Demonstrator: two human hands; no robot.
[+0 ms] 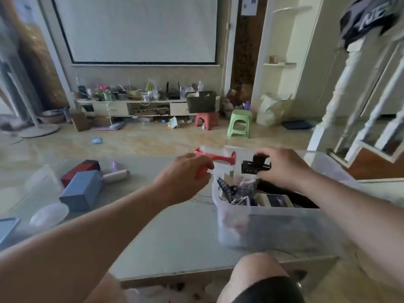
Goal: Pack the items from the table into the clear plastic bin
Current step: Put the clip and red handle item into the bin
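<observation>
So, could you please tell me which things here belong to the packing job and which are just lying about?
Job: clear plastic bin, red lint roller, black clip, blue box, dark red box, white lint roller.
Lying about: green stool, red stool, floor fan.

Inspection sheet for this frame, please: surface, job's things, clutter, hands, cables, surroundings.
Surface: pale table, bin at its right.
Job's things: clear plastic bin partly filled; blue box, dark red box and white lint roller lie unpacked at left.
Clutter: clear lid near the left edge.
Hands: left hand grips a red lint roller; right hand holds a black clip over the bin.
Cables: thin wires beside the bin.
Surroundings: projector screen, cluttered low cabinet, red stool, green stool.
</observation>
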